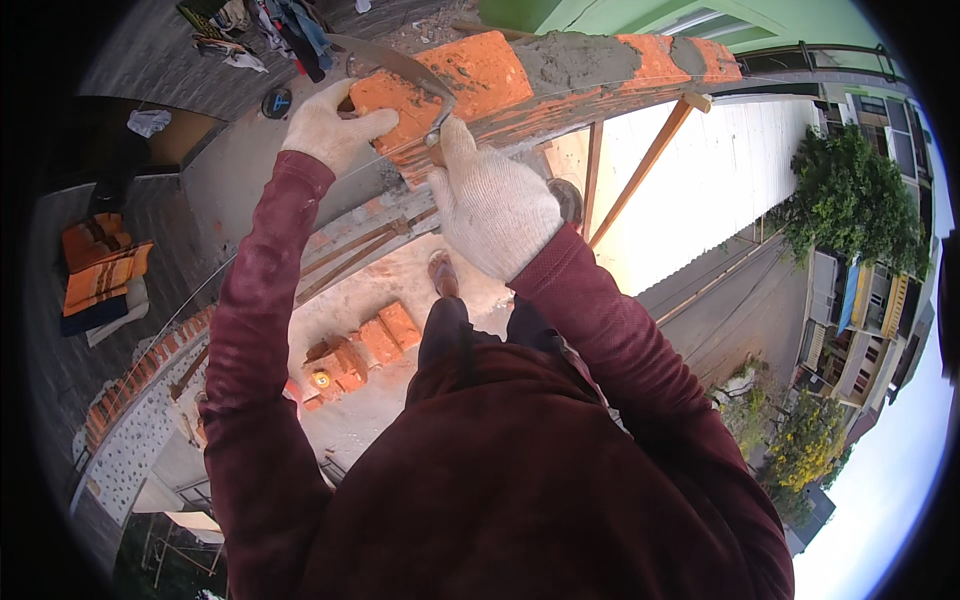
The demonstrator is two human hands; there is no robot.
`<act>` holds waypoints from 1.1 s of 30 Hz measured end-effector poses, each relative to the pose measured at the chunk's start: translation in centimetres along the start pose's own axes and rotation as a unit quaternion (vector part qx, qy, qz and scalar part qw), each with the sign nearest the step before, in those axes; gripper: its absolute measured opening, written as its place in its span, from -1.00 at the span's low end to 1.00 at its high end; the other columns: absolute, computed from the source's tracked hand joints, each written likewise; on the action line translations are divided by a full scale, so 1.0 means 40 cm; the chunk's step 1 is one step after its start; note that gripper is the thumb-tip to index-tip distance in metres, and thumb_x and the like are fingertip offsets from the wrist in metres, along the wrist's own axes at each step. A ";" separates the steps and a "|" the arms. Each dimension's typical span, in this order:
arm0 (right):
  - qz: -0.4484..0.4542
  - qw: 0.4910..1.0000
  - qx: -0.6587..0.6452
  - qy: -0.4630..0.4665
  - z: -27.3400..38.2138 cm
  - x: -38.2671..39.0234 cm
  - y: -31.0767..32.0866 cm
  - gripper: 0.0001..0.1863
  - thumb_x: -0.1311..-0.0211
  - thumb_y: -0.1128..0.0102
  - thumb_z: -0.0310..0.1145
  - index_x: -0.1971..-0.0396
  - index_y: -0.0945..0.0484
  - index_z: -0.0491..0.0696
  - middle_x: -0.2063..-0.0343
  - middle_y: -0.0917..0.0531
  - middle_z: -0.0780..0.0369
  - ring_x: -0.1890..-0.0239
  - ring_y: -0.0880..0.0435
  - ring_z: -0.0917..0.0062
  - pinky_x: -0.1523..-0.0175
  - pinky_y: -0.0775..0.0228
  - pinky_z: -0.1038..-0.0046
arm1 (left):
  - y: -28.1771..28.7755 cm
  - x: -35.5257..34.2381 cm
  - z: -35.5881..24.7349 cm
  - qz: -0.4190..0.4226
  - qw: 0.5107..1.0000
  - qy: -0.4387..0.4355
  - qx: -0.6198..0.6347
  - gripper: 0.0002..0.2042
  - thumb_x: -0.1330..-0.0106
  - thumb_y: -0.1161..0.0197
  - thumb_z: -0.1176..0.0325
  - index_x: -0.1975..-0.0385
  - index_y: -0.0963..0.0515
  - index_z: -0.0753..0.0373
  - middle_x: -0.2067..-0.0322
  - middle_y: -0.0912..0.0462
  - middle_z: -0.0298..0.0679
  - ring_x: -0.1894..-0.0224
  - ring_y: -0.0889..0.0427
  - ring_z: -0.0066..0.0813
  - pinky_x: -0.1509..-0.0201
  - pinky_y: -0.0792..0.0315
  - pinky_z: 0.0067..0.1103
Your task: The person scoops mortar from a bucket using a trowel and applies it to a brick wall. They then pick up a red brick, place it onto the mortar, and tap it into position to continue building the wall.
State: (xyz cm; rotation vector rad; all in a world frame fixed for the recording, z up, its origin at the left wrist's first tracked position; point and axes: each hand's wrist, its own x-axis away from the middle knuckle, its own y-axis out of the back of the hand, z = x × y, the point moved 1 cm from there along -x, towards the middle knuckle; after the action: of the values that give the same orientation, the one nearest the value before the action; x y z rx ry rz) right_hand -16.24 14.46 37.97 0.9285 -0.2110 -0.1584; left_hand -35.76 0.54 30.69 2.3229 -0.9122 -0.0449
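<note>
A brick wall (560, 112) runs across the top of the view, with wet grey mortar (585, 62) spread along its top. At its left end lies an orange brick (490, 68). My left hand (332, 128), in a white knit glove, grips that end, its thumb along the near face; its fingertips are partly hidden. My right hand (492, 205), also gloved, is closed round the handle of a trowel (392, 62). The trowel's curved metal blade lies over the brick and points to the upper left. A thin string runs along the wall's face.
Several loose orange bricks (380, 335) lie on the surface below, near my foot (443, 272). A wooden prop (650, 160) leans beside a white corrugated roof (735, 165) at right. Striped cloths (105, 265) lie at far left; clothes (290, 35) hang at upper left.
</note>
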 end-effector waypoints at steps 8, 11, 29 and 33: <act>-0.058 0.998 -0.027 -0.027 -0.035 0.024 -0.007 -0.45 -0.47 -0.16 -0.22 -0.21 -0.27 -0.32 0.33 -0.68 -0.23 0.36 -0.77 -0.09 0.30 -0.64 0.05 | 0.010 0.000 -0.032 0.010 1.000 -0.009 -0.026 -0.37 -0.20 -0.49 0.02 -0.17 -0.61 0.35 0.06 -0.79 -0.10 0.03 -0.75 -0.35 -0.10 -0.59 -0.45; -0.090 0.995 -0.043 -0.005 -0.030 0.041 -0.011 -0.40 -0.47 -0.15 -0.23 -0.28 -0.24 -0.34 0.33 -0.69 -0.22 0.35 -0.77 -0.10 0.30 -0.65 0.05 | 0.016 0.002 -0.026 0.020 0.998 -0.002 -0.054 -0.28 -0.20 -0.49 0.01 -0.27 -0.55 0.40 0.01 -0.77 -0.05 -0.01 -0.75 -0.32 -0.12 -0.59 -0.45; -0.087 0.966 -0.241 0.033 -0.094 0.104 0.150 -0.54 -0.55 -0.09 -0.19 -0.21 -0.42 -0.25 0.25 -0.72 -0.12 0.26 -0.79 0.03 0.13 -0.61 0.10 | 0.035 0.044 0.010 -0.136 0.984 -0.013 -0.113 -0.10 -0.21 -0.56 -0.02 -0.47 -0.34 0.37 -0.20 -0.58 0.06 -0.16 -0.66 -0.24 -0.23 -0.56 -0.39; -0.126 0.832 -0.485 -0.239 -0.290 0.465 0.207 -0.44 -0.30 -0.06 -0.27 -0.22 -0.44 -0.28 0.37 -0.57 0.21 0.52 -0.60 0.57 0.37 -0.47 0.51 | 0.023 0.245 -0.133 -0.093 0.981 -0.082 0.148 -0.50 -0.39 -0.38 0.43 -0.33 -0.53 0.34 -0.16 -0.61 -0.09 -0.11 -0.64 -0.35 -0.25 -0.52 -0.44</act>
State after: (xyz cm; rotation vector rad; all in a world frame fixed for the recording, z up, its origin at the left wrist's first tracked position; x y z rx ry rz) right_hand 5.02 24.16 40.00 -0.1301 -0.4172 -0.6804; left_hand -27.52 -3.15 37.33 2.7102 -0.8233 -0.1928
